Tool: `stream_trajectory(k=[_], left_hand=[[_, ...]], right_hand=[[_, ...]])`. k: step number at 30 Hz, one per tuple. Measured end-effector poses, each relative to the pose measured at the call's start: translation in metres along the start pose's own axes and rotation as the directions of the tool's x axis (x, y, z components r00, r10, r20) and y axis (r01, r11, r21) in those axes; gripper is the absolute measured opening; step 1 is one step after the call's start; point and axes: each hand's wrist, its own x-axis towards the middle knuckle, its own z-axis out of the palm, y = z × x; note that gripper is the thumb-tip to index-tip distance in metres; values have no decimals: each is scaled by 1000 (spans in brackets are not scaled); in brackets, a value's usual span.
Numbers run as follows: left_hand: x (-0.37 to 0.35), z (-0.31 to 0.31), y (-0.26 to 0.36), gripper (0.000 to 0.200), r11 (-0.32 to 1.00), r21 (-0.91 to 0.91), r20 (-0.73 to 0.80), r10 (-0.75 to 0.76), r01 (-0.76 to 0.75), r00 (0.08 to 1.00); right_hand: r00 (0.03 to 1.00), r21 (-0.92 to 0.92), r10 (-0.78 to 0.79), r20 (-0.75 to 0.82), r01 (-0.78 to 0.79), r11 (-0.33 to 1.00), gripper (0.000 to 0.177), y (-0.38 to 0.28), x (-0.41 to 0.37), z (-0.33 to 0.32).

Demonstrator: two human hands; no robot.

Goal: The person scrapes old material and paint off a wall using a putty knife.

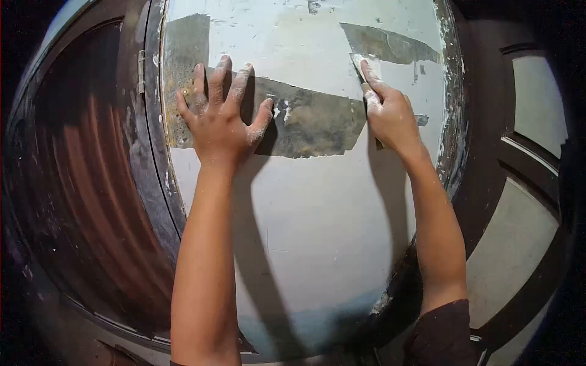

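My left hand [223,119] lies with fingers spread against the upper left of a white wall panel [317,207], fingertips powdered white. Under and beside it runs a bare grey-brown patch [317,125] where the white coat is gone, with ragged edges. My right hand [390,110] is closed around a scraper [358,68], index finger stretched along it. The scraper's edge meets the white coat between two bare patches. White dust covers the right thumb and index finger. Most of the scraper's handle is hidden by the hand.
A second bare patch [390,44] shows at the upper right. On the left stands a dark frame with a hinge [141,72] and a reddish-brown curtain [97,177]. To the right is a dark panelled door [497,165] with pale insets. The panel's side edges are chipped.
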Motion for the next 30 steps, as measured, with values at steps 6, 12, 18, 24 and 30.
stream_trajectory(k=[6,12,18,24,30], left_hand=[[1,5,-3,62,1000,-6,-46,26,-26,999],[1,3,-2,61,1000,-24,-29,7,-7,1000],[0,1,-1,62,1000,-27,-15,-7,6,1000],[1,-2,0,63,1000,-14,23,-11,11,1000],[2,-2,0,60,1000,-7,2,-4,4,1000]], right_hand=[[1000,24,-12,-2,12,1000,34,-3,11,1],[998,52,35,53,-38,998,39,-17,16,-7],[999,27,23,26,-23,999,37,-14,27,-1],[1000,75,-13,-26,15,997,35,-18,31,2],[1000,59,11,12,-11,998,37,-27,44,-3]])
